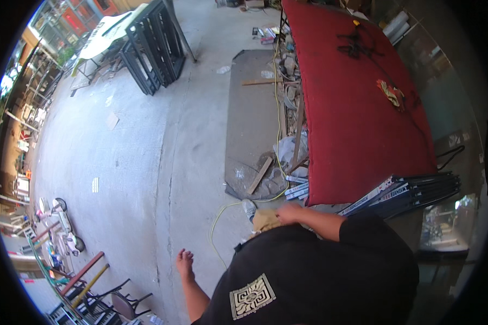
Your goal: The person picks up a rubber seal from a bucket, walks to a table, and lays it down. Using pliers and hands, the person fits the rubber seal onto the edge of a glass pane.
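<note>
My left hand (184, 262) hangs out to the left above the bare concrete, its fingers loosely curled and a little apart, with nothing visible in it. My right hand (290, 213) is closed in front of my body, beside the tan trousers (266, 220) I wear. Whether it grips anything is hidden. Just beyond it is my shoe (248, 207) on the floor. Closest to the right hand are the red padded table (358, 130) and a bundle of long dark strips with white printed labels (401, 192).
A yellow cable (214, 222) loops across the floor nearby. Rubble and wood scraps (260, 176) lie on a brown mat (249, 114) by the table. Dark frames (154, 49) stand farther off. Chairs (124, 306) and a white scooter (65, 225) are at left.
</note>
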Demonstrator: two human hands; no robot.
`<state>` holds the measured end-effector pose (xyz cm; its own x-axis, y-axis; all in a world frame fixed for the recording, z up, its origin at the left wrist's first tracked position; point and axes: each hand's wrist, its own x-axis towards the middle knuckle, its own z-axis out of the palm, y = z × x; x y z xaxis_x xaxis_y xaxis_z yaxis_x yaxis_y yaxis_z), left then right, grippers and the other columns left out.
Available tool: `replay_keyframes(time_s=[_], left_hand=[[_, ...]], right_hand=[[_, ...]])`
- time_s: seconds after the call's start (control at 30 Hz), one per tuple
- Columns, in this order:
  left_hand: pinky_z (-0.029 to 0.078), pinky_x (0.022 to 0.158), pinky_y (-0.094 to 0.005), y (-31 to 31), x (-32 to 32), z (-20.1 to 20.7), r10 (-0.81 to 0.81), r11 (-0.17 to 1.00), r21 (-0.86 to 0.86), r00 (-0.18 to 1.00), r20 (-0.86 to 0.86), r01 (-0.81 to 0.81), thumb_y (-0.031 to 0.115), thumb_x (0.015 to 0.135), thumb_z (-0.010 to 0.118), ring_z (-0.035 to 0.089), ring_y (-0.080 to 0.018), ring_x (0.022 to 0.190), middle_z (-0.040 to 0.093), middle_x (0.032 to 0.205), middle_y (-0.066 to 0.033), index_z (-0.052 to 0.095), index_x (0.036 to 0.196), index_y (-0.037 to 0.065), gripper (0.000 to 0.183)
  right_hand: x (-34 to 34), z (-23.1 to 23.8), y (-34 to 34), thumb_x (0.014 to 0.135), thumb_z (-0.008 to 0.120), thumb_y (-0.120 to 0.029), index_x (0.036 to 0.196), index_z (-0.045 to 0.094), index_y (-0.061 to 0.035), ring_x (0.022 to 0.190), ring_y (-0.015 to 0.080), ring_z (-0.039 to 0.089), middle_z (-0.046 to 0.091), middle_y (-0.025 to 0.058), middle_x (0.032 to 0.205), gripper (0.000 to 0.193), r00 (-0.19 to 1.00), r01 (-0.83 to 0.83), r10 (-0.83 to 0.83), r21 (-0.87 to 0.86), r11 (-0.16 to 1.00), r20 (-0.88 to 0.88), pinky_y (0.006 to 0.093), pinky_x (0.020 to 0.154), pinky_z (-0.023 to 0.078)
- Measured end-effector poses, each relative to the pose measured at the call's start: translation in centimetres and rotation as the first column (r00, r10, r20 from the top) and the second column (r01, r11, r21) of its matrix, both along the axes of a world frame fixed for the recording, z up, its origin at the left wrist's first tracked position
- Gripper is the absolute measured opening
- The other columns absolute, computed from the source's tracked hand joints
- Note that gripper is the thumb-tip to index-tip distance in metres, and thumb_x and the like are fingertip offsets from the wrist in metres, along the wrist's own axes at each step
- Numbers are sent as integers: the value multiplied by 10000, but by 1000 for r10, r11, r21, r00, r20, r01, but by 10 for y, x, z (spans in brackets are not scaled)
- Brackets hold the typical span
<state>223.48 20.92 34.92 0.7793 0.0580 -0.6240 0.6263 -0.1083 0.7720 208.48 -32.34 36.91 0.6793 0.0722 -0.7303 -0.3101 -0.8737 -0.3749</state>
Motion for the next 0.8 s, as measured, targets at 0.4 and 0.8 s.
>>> replay_keyframes(time_s=[0.4,0.8], left_hand=[[529,694,-317,-67,174,-79,-654,672,99,651,-386,734,267,1022,564,693,-207,884,707,1015,-122,589,1262,59,319],[508,629,-299,-309,799,-68,-579,764,277,809,-104,583,251,1016,553,689,-180,785,722,958,-108,632,1216,10,323]], right_hand=[[288,28,-141,928,608,-387,1189,700,-92,1055,373,681,728,169,1099,404,735,512,-581,275,814,350,467,896,542],[223,-124,-180,924,619,-365,934,720,-72,841,362,705,717,184,922,311,174,961,-900,-128,243,-400,506,729,546]])
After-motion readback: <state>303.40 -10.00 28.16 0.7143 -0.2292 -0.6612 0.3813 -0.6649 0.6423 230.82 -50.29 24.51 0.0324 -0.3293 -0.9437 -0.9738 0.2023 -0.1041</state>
